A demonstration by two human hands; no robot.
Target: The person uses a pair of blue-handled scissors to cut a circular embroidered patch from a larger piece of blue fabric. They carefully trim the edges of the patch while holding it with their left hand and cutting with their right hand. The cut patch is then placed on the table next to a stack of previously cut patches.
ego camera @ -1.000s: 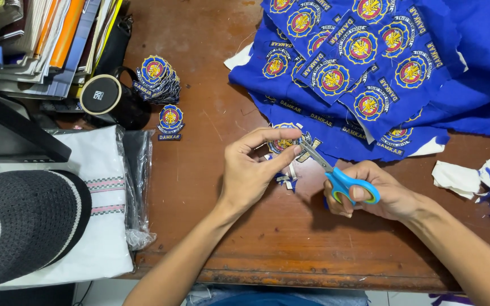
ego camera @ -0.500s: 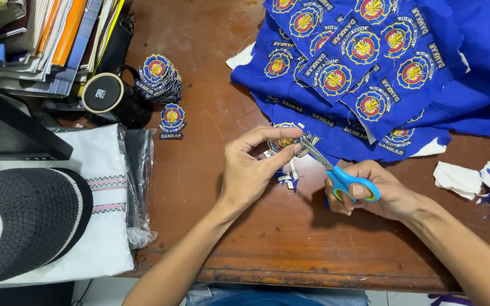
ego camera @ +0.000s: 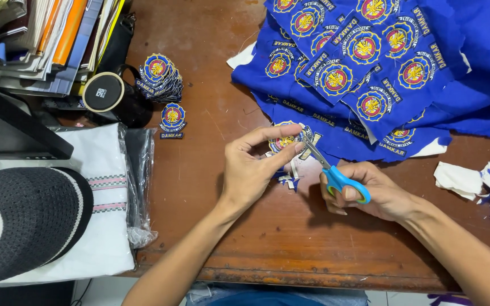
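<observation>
Bright, even light (soft shadows), sharp focus

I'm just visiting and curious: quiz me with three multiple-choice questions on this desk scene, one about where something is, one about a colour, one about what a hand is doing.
1. Where is the stack of finished round patches?
A. Beside the black mug, upper left of the table
B. On the dark knitted cap
C. Under the right hand

2. What colour are the scissors' handles?
A. Red
B. Light blue
C. Black

3. What is the left hand doing?
A. Resting flat on the table
B. Pinching a patch at the scissor blades
C. Lifting the mug

Answers:
1 A: the pile sits right next to the black mug.
2 B: the scissors in the right hand have light blue loops.
3 B: thumb and fingers grip the patch where the blades meet it.
</observation>
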